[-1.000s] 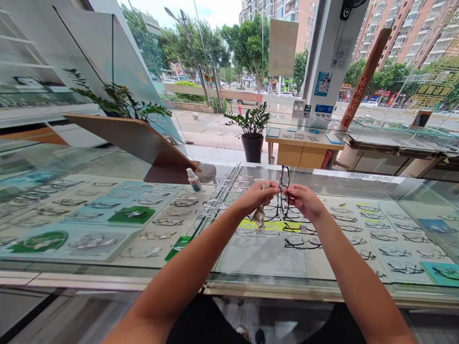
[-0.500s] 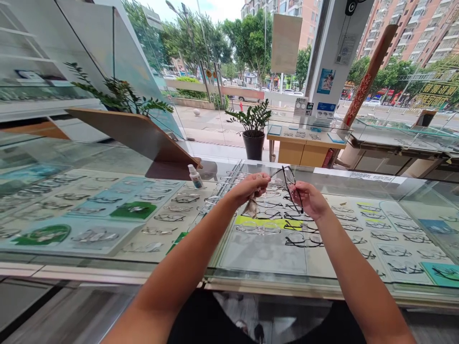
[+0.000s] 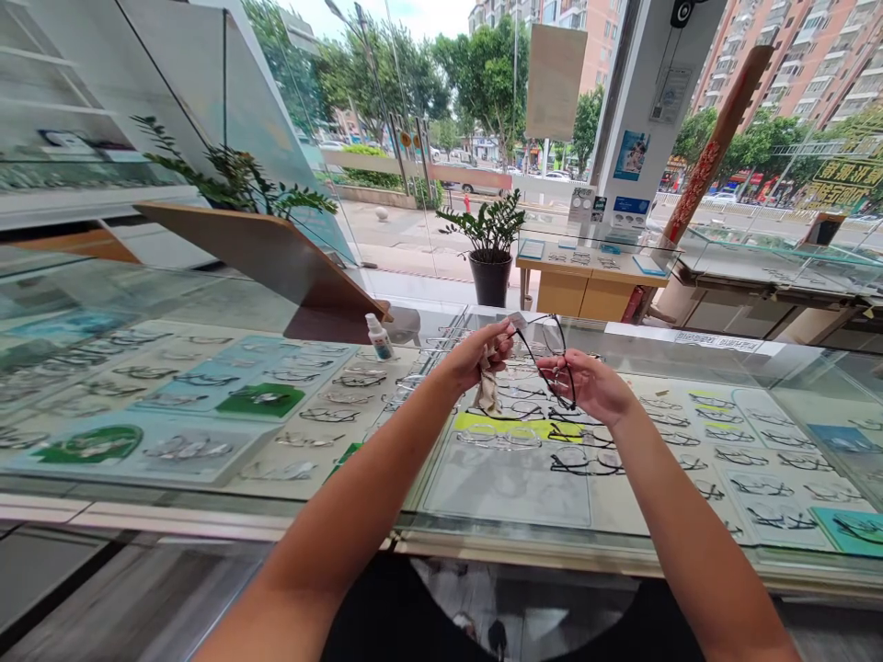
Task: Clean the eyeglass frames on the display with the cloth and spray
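Observation:
Above the glass counter, my right hand (image 3: 599, 386) is closed on a pair of dark-framed eyeglasses (image 3: 568, 379), gripping near the lower rim. The frame is tilted, with its temples pointing left towards my other hand. My left hand (image 3: 479, 354) is closed around a crumpled beige cloth (image 3: 487, 393) that hangs below its fingers. One temple's tip reaches its thumb and fingertips; whether they pinch it I cannot tell. A small pale piece, perhaps a tag, shows beside those fingertips. Rows of eyeglasses (image 3: 500, 438) lie under the glass beneath both hands.
A white spray bottle (image 3: 379, 338) stands on the glass counter (image 3: 507, 487) left of my hands. Behind it leans a brown board (image 3: 262, 262). Beyond the counter are a potted plant (image 3: 491, 276) and a wooden table (image 3: 590, 290) with more glasses.
The eyeglasses have turned, so a temple now slants down between my hands. My left hand has shifted slightly left and up, and the cloth hangs more openly beneath it.

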The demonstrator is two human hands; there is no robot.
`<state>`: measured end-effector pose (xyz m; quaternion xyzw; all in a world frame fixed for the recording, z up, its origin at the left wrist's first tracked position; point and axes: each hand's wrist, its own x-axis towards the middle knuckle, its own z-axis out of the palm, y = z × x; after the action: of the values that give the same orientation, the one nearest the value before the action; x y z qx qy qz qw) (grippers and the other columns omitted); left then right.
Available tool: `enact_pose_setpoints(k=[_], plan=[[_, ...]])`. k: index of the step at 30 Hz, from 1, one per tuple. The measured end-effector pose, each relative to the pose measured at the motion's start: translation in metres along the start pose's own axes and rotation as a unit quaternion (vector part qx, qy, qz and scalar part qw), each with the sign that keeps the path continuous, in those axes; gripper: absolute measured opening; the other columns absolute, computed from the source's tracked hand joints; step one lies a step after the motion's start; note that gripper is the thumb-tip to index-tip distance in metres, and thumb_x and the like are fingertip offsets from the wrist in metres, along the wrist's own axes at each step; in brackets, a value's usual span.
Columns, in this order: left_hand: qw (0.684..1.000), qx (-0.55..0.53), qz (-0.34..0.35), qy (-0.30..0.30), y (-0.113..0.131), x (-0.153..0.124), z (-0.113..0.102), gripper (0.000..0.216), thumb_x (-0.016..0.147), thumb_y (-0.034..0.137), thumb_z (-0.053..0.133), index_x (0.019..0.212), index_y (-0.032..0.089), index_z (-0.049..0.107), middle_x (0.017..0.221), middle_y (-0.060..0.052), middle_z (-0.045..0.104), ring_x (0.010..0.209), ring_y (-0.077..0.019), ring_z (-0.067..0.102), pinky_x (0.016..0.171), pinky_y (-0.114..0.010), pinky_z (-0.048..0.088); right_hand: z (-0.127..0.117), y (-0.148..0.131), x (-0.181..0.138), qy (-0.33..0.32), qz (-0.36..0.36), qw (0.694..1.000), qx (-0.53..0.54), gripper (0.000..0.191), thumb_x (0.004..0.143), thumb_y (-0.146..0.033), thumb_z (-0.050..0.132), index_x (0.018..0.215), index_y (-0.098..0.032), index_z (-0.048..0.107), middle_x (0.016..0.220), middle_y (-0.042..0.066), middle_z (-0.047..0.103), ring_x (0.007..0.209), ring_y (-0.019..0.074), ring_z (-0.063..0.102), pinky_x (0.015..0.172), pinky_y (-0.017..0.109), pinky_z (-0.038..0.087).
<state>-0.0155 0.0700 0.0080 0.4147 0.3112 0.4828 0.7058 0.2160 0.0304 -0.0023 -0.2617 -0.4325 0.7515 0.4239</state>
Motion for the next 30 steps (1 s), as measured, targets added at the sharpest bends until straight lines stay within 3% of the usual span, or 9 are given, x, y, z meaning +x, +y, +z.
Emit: enact_pose_setpoints(k=[3, 6, 11, 14, 17, 19, 24, 28, 30], plan=[[0.988, -0.149, -0.026, 0.002, 0.006, -0.003, 0.002, 0.022, 0.092, 0.035, 0.067, 0.085, 0.014, 0.064, 0.066, -0.001, 0.062, 0.045, -0.0075, 0.043, 0.035, -0.015, 0.023, 0.0, 0.001, -0.001, -0.016, -0.006, 1.0, 0.017, 0.02, 0.084, -0.038, 0.081, 0.081, -0.022, 0.07, 0.119, 0.006, 0.081, 0.108, 0.0173, 0.073, 0.092, 0.029, 0.056], [0.966, -0.259, -0.016, -0.007, 0.008, -0.007, 0.005, 0.03, 0.1, 0.036, 0.049, 0.097, 0.012, 0.068, 0.09, -0.012, 0.077, 0.051, -0.0104, 0.049, 0.034, -0.016, 0.026, 0.002, 0.002, -0.002, -0.031, -0.016, 0.999, 0.042, 0.021, 0.087, -0.041, 0.08, 0.084, -0.023, 0.07, 0.126, 0.006, 0.079, 0.115, 0.0177, 0.073, 0.097, 0.03, 0.056], [0.954, -0.296, 0.028, -0.039, 0.005, -0.011, 0.009, 0.038, 0.098, 0.039, 0.048, 0.118, 0.013, 0.068, 0.116, -0.016, 0.078, 0.06, -0.0127, 0.055, 0.035, -0.017, 0.03, 0.009, 0.001, -0.006, -0.051, -0.034, 0.996, 0.067, 0.023, 0.089, -0.041, 0.079, 0.081, -0.025, 0.065, 0.132, 0.005, 0.077, 0.122, 0.0189, 0.071, 0.102, 0.034, 0.057], [0.967, -0.249, 0.031, -0.048, 0.002, -0.011, 0.009, 0.033, 0.084, 0.025, 0.067, 0.115, 0.013, 0.068, 0.097, -0.009, 0.075, 0.057, -0.0091, 0.053, 0.037, -0.013, 0.029, 0.011, 0.0, -0.007, -0.054, -0.049, 0.995, 0.062, 0.023, 0.091, -0.041, 0.077, 0.081, -0.025, 0.063, 0.136, 0.005, 0.075, 0.128, 0.0203, 0.068, 0.108, 0.038, 0.054], [0.989, -0.135, 0.007, -0.064, -0.006, -0.012, 0.013, 0.045, 0.068, 0.017, 0.084, 0.111, 0.014, 0.069, 0.072, 0.003, 0.061, 0.051, -0.0054, 0.045, 0.038, -0.011, 0.025, 0.012, 0.0, -0.007, -0.045, -0.062, 0.995, 0.058, 0.023, 0.09, -0.041, 0.077, 0.081, -0.025, 0.063, 0.138, 0.006, 0.074, 0.129, 0.0217, 0.067, 0.111, 0.042, 0.053], [0.997, -0.054, -0.001, -0.064, -0.014, -0.012, 0.018, 0.05, 0.065, 0.024, 0.092, 0.109, 0.015, 0.069, 0.063, 0.006, 0.054, 0.048, -0.0048, 0.042, 0.039, -0.012, 0.025, 0.012, 0.002, -0.006, -0.034, -0.067, 0.996, 0.053, 0.025, 0.088, -0.042, 0.08, 0.081, -0.025, 0.063, 0.132, 0.005, 0.076, 0.124, 0.0208, 0.069, 0.108, 0.041, 0.055], [0.999, 0.024, 0.04, -0.014, -0.026, -0.01, 0.029, 0.055, 0.061, 0.048, 0.098, 0.092, 0.015, 0.067, 0.067, 0.002, 0.064, 0.048, -0.0041, 0.045, 0.043, -0.014, 0.031, 0.013, 0.007, -0.004, -0.022, -0.069, 0.997, 0.04, 0.026, 0.08, -0.042, 0.088, 0.08, -0.026, 0.067, 0.118, 0.001, 0.08, 0.111, 0.0192, 0.074, 0.101, 0.038, 0.058], [0.997, 0.026, 0.068, 0.003, -0.027, -0.006, 0.029, 0.063, 0.056, 0.059, 0.098, 0.087, 0.014, 0.066, 0.051, 0.01, 0.046, 0.041, -0.003, 0.035, 0.041, -0.015, 0.027, 0.015, 0.006, -0.005, -0.01, -0.07, 0.997, 0.02, 0.026, 0.083, -0.045, 0.085, 0.081, -0.026, 0.068, 0.127, 0.004, 0.078, 0.119, 0.0204, 0.071, 0.102, 0.037, 0.057], [0.996, 0.022, 0.083, 0.012, -0.026, -0.004, 0.026, 0.06, 0.06, 0.059, 0.096, 0.086, 0.014, 0.066, 0.051, 0.01, 0.044, 0.041, -0.0031, 0.034, 0.04, -0.015, 0.025, 0.013, 0.004, -0.005, -0.005, -0.079, 0.997, 0.019, 0.027, 0.082, -0.047, 0.086, 0.082, -0.026, 0.068, 0.129, 0.004, 0.077, 0.121, 0.0204, 0.07, 0.102, 0.037, 0.056]])
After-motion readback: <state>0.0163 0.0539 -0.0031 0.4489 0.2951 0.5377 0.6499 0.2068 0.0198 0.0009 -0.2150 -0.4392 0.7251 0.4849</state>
